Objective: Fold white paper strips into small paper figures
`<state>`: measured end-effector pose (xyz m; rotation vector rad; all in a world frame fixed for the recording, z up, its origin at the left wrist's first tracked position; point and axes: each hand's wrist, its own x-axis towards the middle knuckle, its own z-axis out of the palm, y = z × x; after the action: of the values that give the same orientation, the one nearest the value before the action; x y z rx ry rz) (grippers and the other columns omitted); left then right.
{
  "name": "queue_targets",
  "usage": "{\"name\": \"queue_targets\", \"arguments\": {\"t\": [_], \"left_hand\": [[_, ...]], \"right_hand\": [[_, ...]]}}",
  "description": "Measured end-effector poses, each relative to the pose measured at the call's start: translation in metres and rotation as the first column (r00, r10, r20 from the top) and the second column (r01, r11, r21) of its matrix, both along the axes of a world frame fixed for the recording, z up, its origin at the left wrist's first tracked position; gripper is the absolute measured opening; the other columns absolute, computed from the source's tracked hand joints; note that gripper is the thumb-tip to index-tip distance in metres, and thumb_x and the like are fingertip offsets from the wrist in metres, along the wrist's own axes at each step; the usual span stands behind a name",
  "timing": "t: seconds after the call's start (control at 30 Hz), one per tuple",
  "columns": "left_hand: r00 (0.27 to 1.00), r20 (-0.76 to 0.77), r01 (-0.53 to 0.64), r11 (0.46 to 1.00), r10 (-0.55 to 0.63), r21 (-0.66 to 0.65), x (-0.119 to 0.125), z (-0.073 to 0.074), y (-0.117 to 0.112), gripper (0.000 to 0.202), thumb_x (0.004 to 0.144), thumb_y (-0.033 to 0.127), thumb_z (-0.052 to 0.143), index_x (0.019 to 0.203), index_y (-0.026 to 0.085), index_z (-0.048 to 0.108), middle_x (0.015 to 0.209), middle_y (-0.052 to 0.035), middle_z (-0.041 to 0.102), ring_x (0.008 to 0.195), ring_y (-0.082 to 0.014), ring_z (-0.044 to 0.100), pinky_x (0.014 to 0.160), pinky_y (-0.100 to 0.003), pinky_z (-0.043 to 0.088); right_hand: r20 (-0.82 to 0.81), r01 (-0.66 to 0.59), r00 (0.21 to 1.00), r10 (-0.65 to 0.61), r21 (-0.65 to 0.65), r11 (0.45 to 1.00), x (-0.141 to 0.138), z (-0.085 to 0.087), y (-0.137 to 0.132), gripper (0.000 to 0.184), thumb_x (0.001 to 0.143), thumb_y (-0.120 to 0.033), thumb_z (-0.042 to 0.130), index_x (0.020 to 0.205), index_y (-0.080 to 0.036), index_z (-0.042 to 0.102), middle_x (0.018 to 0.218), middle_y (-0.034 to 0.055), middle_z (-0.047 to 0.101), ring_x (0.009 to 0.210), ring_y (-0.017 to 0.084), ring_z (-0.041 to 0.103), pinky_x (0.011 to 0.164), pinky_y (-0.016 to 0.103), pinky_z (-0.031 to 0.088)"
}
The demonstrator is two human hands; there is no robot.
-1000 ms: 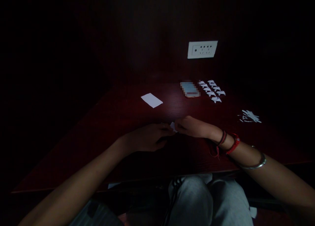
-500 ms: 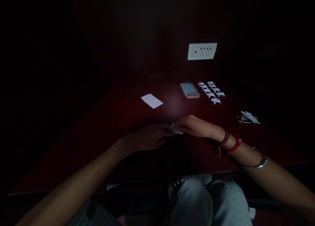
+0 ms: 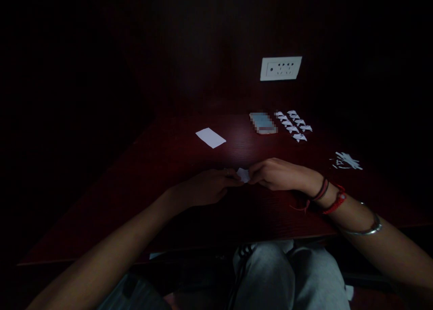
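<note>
On the dark red table (image 3: 135, 184), just below the middle of the frame, the left hand (image 3: 209, 186) pinches one edge of a small piece of white paper (image 3: 242, 175) between its fingers. Above that hand, near the centre, lies a flat white sheet (image 3: 210, 138). The small piece sits a little right of and below centre; right of centre and higher is a pixelated bluish slab (image 3: 263, 123). The right hand (image 3: 279, 172) grips the paper's other edge, well below a white socket plate (image 3: 280, 68). Further right come folded white pieces (image 3: 293, 126), a red bracelet (image 3: 336, 202) and thin white strips (image 3: 350, 160)
</note>
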<state>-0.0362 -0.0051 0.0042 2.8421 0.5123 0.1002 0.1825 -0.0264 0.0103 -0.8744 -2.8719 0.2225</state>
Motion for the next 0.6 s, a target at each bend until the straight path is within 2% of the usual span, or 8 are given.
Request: {"name": "queue_targets", "arguments": {"t": [0.27,0.43,0.6], "left_hand": [[1.0,-0.004,0.004,1.0,-0.004,-0.011,0.0,0.001,0.0,0.048,0.074,0.003,0.035,0.115,0.026,0.045,0.117,0.002,0.044,0.107,-0.0127,0.042,0.095,-0.026,0.029],[1.0,0.002,-0.003,1.0,0.003,0.008,0.0,0.002,0.0,0.049,0.073,0.002,0.037,0.115,0.027,0.045,0.118,0.0026,0.044,0.108,-0.0129,0.041,0.096,-0.027,0.028],[1.0,0.012,0.021,1.0,-0.021,0.009,-0.002,0.002,0.003,0.051,0.072,0.001,0.038,0.115,0.026,0.043,0.121,0.0031,0.043,0.112,-0.012,0.038,0.096,-0.026,0.027]], "right_hand": [[0.001,-0.025,1.0,0.025,-0.039,0.999,0.009,0.0,0.007,0.029,0.071,-0.002,0.044,0.086,-0.016,0.065,0.082,0.004,0.061,0.072,0.011,0.054,0.067,0.022,0.04],[-0.087,-0.025,0.996,0.019,-0.076,0.997,0.014,-0.001,0.012,0.028,0.074,-0.005,0.043,0.089,-0.014,0.064,0.084,0.0047,0.061,0.075,0.011,0.055,0.07,0.022,0.041],[-0.164,0.019,0.986,-0.026,-0.047,0.999,0.013,0.002,0.01,0.026,0.074,-0.008,0.045,0.091,-0.016,0.063,0.084,0.0042,0.06,0.073,0.011,0.055,0.069,0.022,0.042]]}}
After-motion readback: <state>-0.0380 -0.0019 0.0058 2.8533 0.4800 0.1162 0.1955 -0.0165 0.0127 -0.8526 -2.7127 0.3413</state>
